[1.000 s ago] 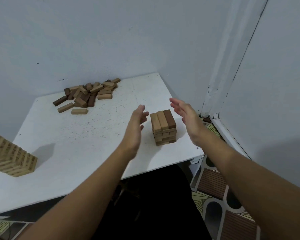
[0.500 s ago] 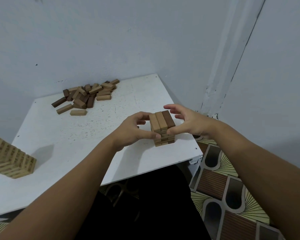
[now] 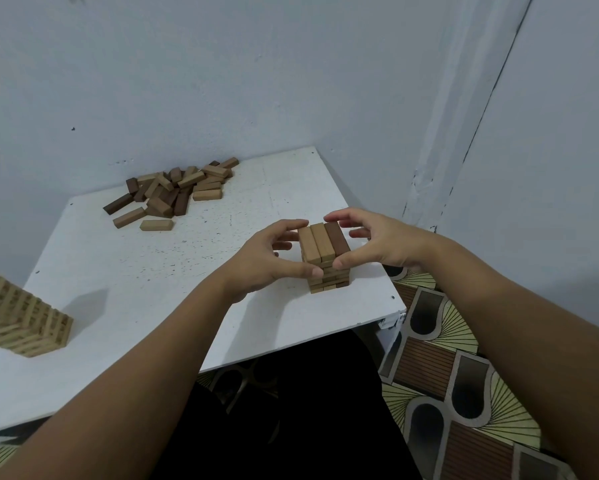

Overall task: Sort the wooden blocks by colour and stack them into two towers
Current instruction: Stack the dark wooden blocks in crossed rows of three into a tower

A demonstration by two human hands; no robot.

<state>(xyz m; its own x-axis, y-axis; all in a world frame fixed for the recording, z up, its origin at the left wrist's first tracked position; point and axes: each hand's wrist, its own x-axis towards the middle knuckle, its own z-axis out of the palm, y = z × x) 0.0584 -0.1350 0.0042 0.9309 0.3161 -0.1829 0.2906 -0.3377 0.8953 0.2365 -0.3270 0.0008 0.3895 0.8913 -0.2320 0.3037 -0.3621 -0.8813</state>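
Both hands are on the short tower (image 3: 325,258) near the front right corner of the white desk (image 3: 125,271). The left hand (image 3: 268,259) grips it from the left, fingers curled, thumb across the front; the right hand (image 3: 377,242) pinches it from the right. Its top layer has two light blocks and one dark. A loose heap of blocks (image 3: 173,192) lies by the wall, and a taller pale tower (image 3: 17,320) stands at the left edge.
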